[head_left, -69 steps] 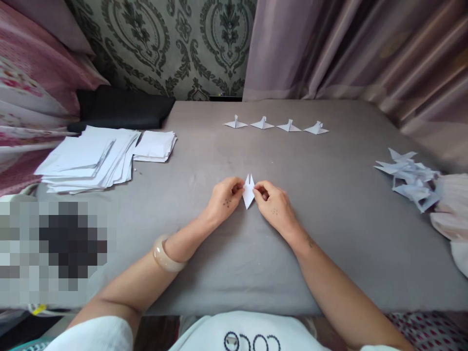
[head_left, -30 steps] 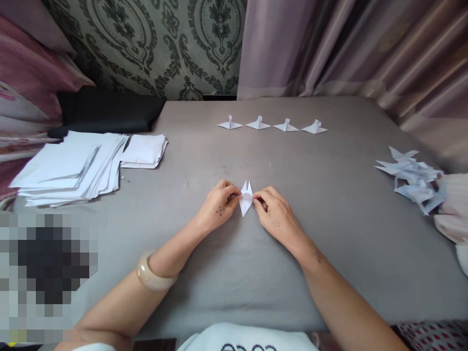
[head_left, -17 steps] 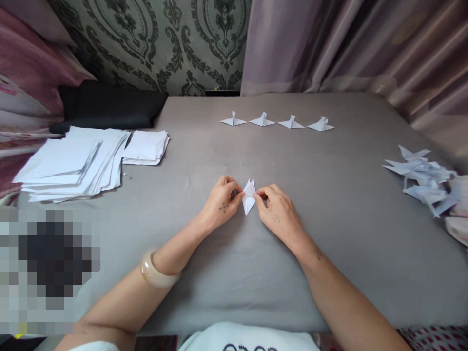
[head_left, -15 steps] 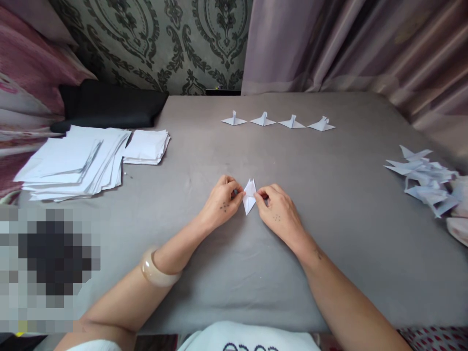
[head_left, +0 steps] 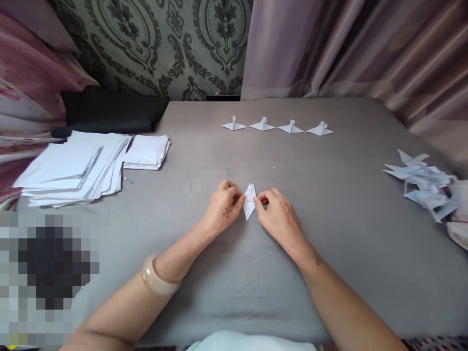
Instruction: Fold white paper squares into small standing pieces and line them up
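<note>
A small white folded paper (head_left: 249,204), shaped like a narrow kite with a split tip at the far end, is between my two hands at the middle of the table. My left hand (head_left: 224,205) pinches its left edge between thumb and forefinger. On the opposite edge, the thumb and forefinger of my right hand (head_left: 277,214) are closed in the same way. Its lower point faces me. A pale bangle (head_left: 159,277) circles my left forearm.
Several folded paper cranes (head_left: 263,124) stand in a row at the back. More cranes (head_left: 429,183) are heaped at the right edge. At left lie a large paper stack (head_left: 73,165), a smaller square stack (head_left: 146,152) and a black cloth (head_left: 113,108).
The view has tilted slightly upward, so everything sits a little lower. The two upper tips of the folded paper appear closer together. Both hands keep their pinch on it.
</note>
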Demonstrator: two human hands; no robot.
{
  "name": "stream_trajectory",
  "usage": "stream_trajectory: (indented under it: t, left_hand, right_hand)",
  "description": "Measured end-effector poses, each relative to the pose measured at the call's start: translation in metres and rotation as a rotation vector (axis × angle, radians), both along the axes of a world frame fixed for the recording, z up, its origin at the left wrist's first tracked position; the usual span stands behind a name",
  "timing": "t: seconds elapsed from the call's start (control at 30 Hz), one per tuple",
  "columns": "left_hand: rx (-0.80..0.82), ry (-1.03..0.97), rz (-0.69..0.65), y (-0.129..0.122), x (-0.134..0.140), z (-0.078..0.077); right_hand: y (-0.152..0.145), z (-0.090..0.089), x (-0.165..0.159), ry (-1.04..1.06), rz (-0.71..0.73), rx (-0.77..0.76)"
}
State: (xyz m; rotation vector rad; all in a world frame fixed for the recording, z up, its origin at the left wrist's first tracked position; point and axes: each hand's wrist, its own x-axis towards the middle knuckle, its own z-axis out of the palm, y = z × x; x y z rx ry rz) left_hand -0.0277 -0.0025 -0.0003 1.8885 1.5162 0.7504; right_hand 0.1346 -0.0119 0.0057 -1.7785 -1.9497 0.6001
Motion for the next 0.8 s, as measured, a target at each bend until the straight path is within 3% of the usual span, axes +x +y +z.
stream_trajectory:
  t: [0.23, 0.47, 0.8]
  left_hand:
    - [-0.016, 0.011, 0.016, 0.000, 0.001, 0.000]
    - [0.091, 0.096, -0.081, -0.001, 0.000, -0.002]
    - [0.211, 0.476, -0.293, -0.011, -0.001, 0.003]
  right_hand:
    - [0.001, -0.003, 0.001, 0.008, 0.002, 0.008]
    - [0.002, -0.004, 0.007, 0.104, 0.019, -0.051]
    - [0.002, -0.002, 0.018, 0.210, 0.058, -0.041]
